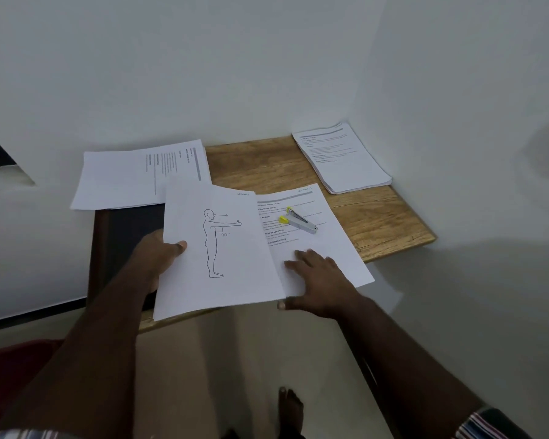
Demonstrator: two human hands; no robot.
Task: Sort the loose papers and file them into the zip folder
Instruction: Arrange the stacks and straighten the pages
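Observation:
My left hand (pixel 159 258) pinches the left edge of a white sheet (pixel 219 255) printed with a standing figure and "90", thumb on top, lifting it slightly. My right hand (pixel 317 280) rests flat with spread fingers on a printed text sheet (pixel 336 248) lying to its right. Under the lifted sheet lies a dark zip folder (pixel 130 226). Another printed sheet (pixel 124 179) sits across the folder's far edge. A thick paper stack (pixel 343 160) is in the back right corner of the wooden table (pixel 267 166).
A grey stapler with yellow ends (pixel 298 219) lies on the text sheet. White walls close off the table at the back and right. A bare foot (pixel 290 410) shows on the floor below, and a red seat (pixel 10 369) at lower left.

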